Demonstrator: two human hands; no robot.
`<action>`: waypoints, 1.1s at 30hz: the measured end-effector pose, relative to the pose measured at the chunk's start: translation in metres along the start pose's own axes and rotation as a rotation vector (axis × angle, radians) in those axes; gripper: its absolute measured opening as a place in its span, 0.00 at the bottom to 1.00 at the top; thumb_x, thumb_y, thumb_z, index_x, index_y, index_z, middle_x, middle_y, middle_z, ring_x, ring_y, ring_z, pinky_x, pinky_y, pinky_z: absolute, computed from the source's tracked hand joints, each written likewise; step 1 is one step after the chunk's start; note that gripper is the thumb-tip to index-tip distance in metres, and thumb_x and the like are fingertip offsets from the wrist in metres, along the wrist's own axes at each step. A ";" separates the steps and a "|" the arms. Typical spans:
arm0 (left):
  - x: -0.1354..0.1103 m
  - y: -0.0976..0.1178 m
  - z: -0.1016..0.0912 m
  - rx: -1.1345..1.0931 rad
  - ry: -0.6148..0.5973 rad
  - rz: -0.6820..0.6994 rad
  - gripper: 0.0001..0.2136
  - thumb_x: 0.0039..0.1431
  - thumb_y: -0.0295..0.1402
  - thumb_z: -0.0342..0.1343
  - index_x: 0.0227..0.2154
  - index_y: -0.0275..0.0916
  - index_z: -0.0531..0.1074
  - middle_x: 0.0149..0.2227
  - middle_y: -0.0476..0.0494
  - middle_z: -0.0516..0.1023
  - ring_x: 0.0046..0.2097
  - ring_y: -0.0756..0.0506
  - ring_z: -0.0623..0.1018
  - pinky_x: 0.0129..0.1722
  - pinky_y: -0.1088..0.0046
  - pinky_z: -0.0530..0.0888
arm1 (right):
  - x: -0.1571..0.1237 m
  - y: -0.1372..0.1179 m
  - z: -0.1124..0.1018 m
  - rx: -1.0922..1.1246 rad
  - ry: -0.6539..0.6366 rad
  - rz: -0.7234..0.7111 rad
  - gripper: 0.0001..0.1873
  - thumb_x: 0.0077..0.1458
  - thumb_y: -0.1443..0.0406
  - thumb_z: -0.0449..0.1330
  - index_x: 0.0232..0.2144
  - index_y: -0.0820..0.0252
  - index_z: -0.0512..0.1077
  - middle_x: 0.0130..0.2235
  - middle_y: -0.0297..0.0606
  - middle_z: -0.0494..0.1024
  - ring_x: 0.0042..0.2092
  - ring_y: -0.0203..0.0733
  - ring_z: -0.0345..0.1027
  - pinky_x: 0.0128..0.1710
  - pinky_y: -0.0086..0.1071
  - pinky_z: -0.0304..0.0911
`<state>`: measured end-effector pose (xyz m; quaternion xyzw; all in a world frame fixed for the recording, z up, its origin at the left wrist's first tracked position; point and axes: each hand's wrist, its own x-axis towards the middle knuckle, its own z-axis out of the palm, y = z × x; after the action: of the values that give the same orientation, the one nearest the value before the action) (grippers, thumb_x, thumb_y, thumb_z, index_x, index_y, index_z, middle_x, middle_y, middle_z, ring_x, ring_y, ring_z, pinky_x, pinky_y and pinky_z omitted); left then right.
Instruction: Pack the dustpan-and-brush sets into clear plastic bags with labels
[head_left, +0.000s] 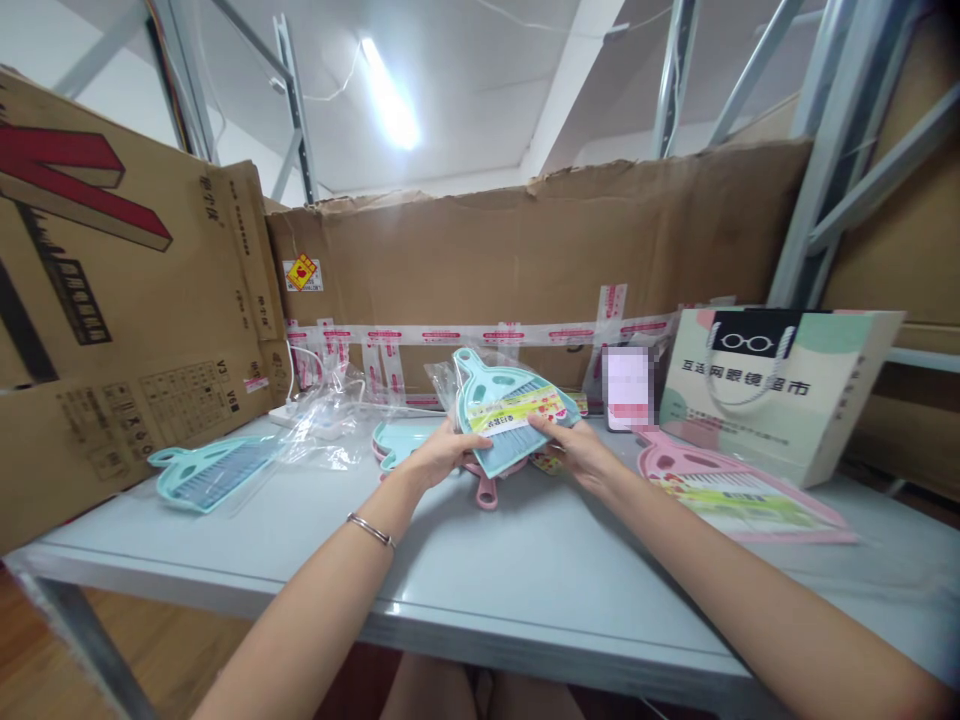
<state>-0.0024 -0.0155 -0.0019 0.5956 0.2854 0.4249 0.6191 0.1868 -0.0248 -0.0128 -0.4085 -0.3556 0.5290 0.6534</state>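
Both hands hold a light-blue dustpan and brush set (506,395) in clear plastic with a colourful label, raised over the middle of the table. My left hand (448,448) grips its lower left side, thumb on the front. On the right edge, my right hand (576,450) has its thumb near the label. Behind and below the held set lie more dustpans: a blue one (405,437) and a pink one whose handle (487,492) points towards me. Another blue dustpan set (217,470) rests at the left, and a pink dustpan set (739,490) with a label lies at the right.
Crumpled clear plastic (330,400) and a white power strip (304,415) are at the back left. A phone (628,385) stands near a paper bag (780,380) at the back right. Cardboard boxes (465,250) wall in the grey table (315,560) behind and on the left.
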 end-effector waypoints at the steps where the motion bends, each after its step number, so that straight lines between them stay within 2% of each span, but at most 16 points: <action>1: 0.000 0.001 -0.002 -0.005 -0.011 0.008 0.34 0.39 0.25 0.63 0.52 0.42 0.58 0.44 0.39 0.74 0.36 0.46 0.77 0.28 0.75 0.75 | -0.001 -0.003 -0.001 -0.005 -0.008 0.012 0.12 0.41 0.71 0.66 0.32 0.58 0.72 0.30 0.32 0.79 0.29 0.33 0.72 0.23 0.20 0.69; 6: -0.003 0.008 -0.007 -0.035 -0.071 -0.050 0.31 0.41 0.26 0.62 0.52 0.42 0.60 0.39 0.40 0.76 0.32 0.48 0.77 0.28 0.75 0.74 | -0.001 -0.008 -0.004 0.112 -0.192 0.196 0.08 0.48 0.74 0.60 0.33 0.62 0.71 0.31 0.37 0.79 0.31 0.35 0.73 0.28 0.23 0.70; 8: -0.003 0.010 -0.007 -0.055 -0.060 -0.074 0.30 0.42 0.29 0.63 0.51 0.43 0.61 0.40 0.41 0.76 0.31 0.48 0.77 0.26 0.76 0.74 | 0.001 -0.005 -0.004 0.138 -0.163 0.212 0.08 0.48 0.76 0.58 0.32 0.63 0.71 0.30 0.38 0.79 0.31 0.36 0.74 0.29 0.24 0.71; 11: 0.000 0.008 -0.004 -0.115 0.048 -0.115 0.25 0.43 0.31 0.64 0.47 0.40 0.64 0.41 0.40 0.76 0.31 0.49 0.77 0.27 0.75 0.74 | 0.006 0.002 -0.003 0.188 -0.083 0.157 0.09 0.48 0.77 0.58 0.32 0.62 0.70 0.30 0.36 0.79 0.32 0.36 0.74 0.30 0.25 0.72; 13: 0.002 0.005 -0.002 -0.139 0.122 -0.142 0.20 0.42 0.27 0.64 0.40 0.36 0.67 0.37 0.40 0.77 0.31 0.50 0.77 0.30 0.76 0.74 | 0.008 0.005 -0.003 0.203 -0.037 0.122 0.10 0.46 0.77 0.59 0.32 0.62 0.70 0.31 0.35 0.79 0.32 0.35 0.74 0.30 0.24 0.72; 15: 0.005 0.002 -0.001 -0.126 0.135 -0.152 0.14 0.41 0.22 0.63 0.33 0.34 0.68 0.33 0.40 0.77 0.30 0.51 0.76 0.30 0.78 0.74 | 0.008 0.006 -0.003 0.196 -0.015 0.121 0.11 0.46 0.77 0.60 0.32 0.61 0.70 0.31 0.35 0.79 0.31 0.34 0.73 0.30 0.23 0.72; 18: 0.008 0.002 -0.004 -0.114 0.172 -0.132 0.10 0.41 0.18 0.59 0.28 0.34 0.69 0.28 0.44 0.76 0.26 0.53 0.75 0.25 0.80 0.72 | 0.004 -0.001 -0.003 0.178 -0.028 0.164 0.07 0.49 0.73 0.60 0.33 0.61 0.70 0.29 0.34 0.78 0.28 0.33 0.73 0.27 0.23 0.72; 21: 0.009 0.006 -0.009 -0.145 0.246 -0.114 0.10 0.40 0.17 0.57 0.27 0.34 0.69 0.26 0.46 0.75 0.25 0.53 0.74 0.24 0.81 0.71 | 0.000 -0.011 -0.004 0.182 -0.097 0.198 0.05 0.54 0.67 0.56 0.34 0.62 0.70 0.29 0.37 0.79 0.28 0.36 0.73 0.28 0.29 0.73; 24: 0.010 0.006 -0.012 -0.117 0.275 -0.115 0.09 0.41 0.19 0.58 0.27 0.34 0.69 0.24 0.47 0.74 0.25 0.52 0.73 0.23 0.80 0.71 | -0.002 -0.016 -0.005 0.105 -0.130 0.216 0.05 0.52 0.73 0.55 0.32 0.66 0.70 0.28 0.41 0.79 0.28 0.36 0.73 0.28 0.27 0.73; 26: 0.011 0.002 -0.013 -0.050 0.327 -0.113 0.08 0.41 0.23 0.60 0.28 0.34 0.70 0.24 0.48 0.74 0.24 0.52 0.73 0.22 0.79 0.70 | -0.003 -0.014 -0.003 0.037 -0.081 0.196 0.05 0.49 0.76 0.57 0.30 0.66 0.70 0.25 0.39 0.78 0.25 0.34 0.72 0.24 0.23 0.71; 30: 0.012 -0.005 -0.012 0.043 0.447 -0.166 0.13 0.42 0.32 0.64 0.30 0.34 0.69 0.24 0.48 0.73 0.24 0.52 0.72 0.22 0.79 0.70 | -0.003 -0.002 0.003 -0.019 0.091 0.123 0.03 0.49 0.72 0.61 0.26 0.63 0.69 0.20 0.32 0.75 0.21 0.31 0.68 0.18 0.22 0.70; 33: 0.010 -0.001 -0.012 -0.024 0.309 -0.161 0.14 0.42 0.33 0.64 0.31 0.34 0.68 0.28 0.46 0.74 0.27 0.53 0.73 0.28 0.77 0.73 | -0.001 0.002 0.002 -0.032 0.125 0.133 0.04 0.49 0.70 0.61 0.25 0.62 0.68 0.19 0.30 0.74 0.19 0.30 0.67 0.17 0.22 0.69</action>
<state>-0.0076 -0.0014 -0.0031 0.4912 0.4189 0.4637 0.6068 0.1846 -0.0256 -0.0137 -0.4739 -0.2946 0.5387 0.6312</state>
